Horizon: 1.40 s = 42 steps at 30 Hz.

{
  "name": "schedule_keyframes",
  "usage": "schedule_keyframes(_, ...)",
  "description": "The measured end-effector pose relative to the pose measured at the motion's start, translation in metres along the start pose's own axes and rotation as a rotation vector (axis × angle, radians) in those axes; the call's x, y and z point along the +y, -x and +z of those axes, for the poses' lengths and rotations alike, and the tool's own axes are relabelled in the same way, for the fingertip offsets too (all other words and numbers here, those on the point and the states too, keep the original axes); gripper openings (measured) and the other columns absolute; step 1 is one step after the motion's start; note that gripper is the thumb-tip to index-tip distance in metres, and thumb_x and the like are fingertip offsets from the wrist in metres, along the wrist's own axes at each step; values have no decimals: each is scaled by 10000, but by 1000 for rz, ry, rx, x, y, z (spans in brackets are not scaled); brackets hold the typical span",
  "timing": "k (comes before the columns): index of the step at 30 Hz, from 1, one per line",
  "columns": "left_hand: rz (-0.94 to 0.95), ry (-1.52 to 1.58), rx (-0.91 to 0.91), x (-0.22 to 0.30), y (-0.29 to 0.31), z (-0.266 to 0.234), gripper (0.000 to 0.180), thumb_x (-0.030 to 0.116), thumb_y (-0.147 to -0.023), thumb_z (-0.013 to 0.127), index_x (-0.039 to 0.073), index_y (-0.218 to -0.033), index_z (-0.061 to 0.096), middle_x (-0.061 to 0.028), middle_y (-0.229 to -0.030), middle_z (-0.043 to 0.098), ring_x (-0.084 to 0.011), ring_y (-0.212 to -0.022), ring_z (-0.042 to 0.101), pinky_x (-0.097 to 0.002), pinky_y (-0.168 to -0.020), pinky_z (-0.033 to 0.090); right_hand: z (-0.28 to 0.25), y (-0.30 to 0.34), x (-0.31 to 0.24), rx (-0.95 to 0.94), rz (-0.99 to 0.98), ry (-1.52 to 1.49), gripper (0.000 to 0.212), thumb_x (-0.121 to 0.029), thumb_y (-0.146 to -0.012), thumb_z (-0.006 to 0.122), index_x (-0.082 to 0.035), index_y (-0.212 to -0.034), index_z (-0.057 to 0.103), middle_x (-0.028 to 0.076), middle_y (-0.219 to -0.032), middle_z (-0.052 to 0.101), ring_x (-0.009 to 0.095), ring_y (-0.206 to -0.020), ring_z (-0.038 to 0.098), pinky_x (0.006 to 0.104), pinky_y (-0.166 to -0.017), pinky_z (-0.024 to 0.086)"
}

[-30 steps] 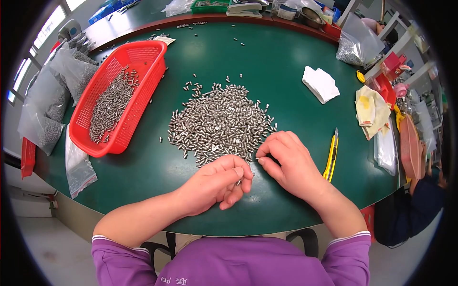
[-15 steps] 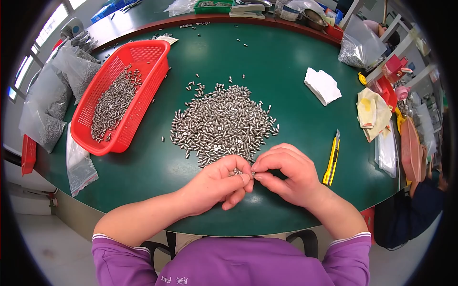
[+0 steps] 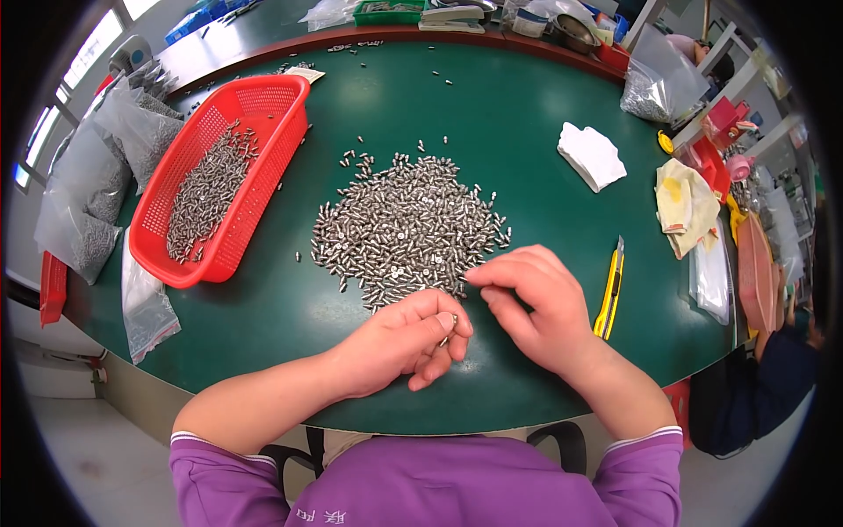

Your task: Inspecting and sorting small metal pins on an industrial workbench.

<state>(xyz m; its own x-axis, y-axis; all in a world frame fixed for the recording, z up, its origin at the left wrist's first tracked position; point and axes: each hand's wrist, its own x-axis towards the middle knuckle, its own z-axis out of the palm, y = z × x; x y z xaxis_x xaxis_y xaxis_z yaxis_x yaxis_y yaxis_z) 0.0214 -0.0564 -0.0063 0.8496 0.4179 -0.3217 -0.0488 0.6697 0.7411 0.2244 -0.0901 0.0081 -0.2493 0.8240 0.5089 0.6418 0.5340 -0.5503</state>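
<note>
A heap of small silvery metal pins (image 3: 404,220), short with tapered ends, lies in the middle of the green table. Just below its near edge, my left hand (image 3: 408,338) is closed, pinching a metal pin (image 3: 454,321) between thumb and curled fingers; more may be hidden in the palm. My right hand (image 3: 540,299) hovers at the heap's near right side. Its thumb and index fingertip are apart, with nothing visible between them, and the other fingers are curled behind.
A red perforated basket (image 3: 250,224) with more pins stands at the left, beside filled plastic bags (image 3: 92,189). On the right lie a yellow utility knife (image 3: 609,294), a crumpled white paper (image 3: 592,158) and a cream cloth (image 3: 685,206). A raised ledge (image 3: 527,57) runs along the back.
My right hand has drawn away from the left hand, its fingertips shifting up toward the heap's edge. My left hand stays nearly in place, still pinching a metal pin.
</note>
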Motion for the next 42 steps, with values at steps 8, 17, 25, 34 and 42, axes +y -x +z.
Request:
schedule_keyframes(8, 7, 38, 3, 0, 2, 0, 240, 250, -980, 376, 62, -1062, 502, -82, -870, 535, -120, -566, 460, -228, -449, 359, 0, 3, 11, -135, 210, 129, 164, -77, -741, 667, -105, -899, 631, 48, -888, 522, 252, -872, 519, 359, -745, 450)
schedule_keyframes(17, 49, 45, -20, -2, 0, -3, 164, 211, -973, 407, 69, -957, 487, -55, -878, 543, -91, -592, 494, -217, -480, 392, 2, 4, 10, -187, 236, 170, 125, -79, -723, 683, -80, -827, 614, 61, -873, 518, 244, -867, 523, 354, -740, 447)
schedule_keyframes(25, 73, 39, 34, 1, 0, -1, 110, 154, -949, 467, 56, -1000, 459, -47, -866, 548, -81, -582, 488, -225, -479, 394, 3, 5, 6, -173, 25, -9, 184, -41, -736, 657, -72, -877, 544, 60, -899, 559, 268, -873, 552, 370, -767, 457)
schedule_keyframes(34, 66, 12, 47, 0, 0, -1, 106, 138, -941, 484, 53, -988, 441, -55, -859, 558, -82, -565, 484, -228, -478, 393, 4, 3, -2, -52, -101, -141, 281, 9, -692, 718, -73, -917, 572, 45, -857, 650, 215, -754, 629, 319, -678, 484)
schedule_keyframes(42, 33, -84, 62, 1, 1, 3, 153, 178, -947, 495, 46, -998, 433, -54, -857, 559, -84, -562, 489, -224, -479, 398, 6, 3, -4, -45, -97, -208, 311, 9, -705, 714, -64, -975, 579, 41, -847, 666, 207, -753, 636, 307, -675, 487)
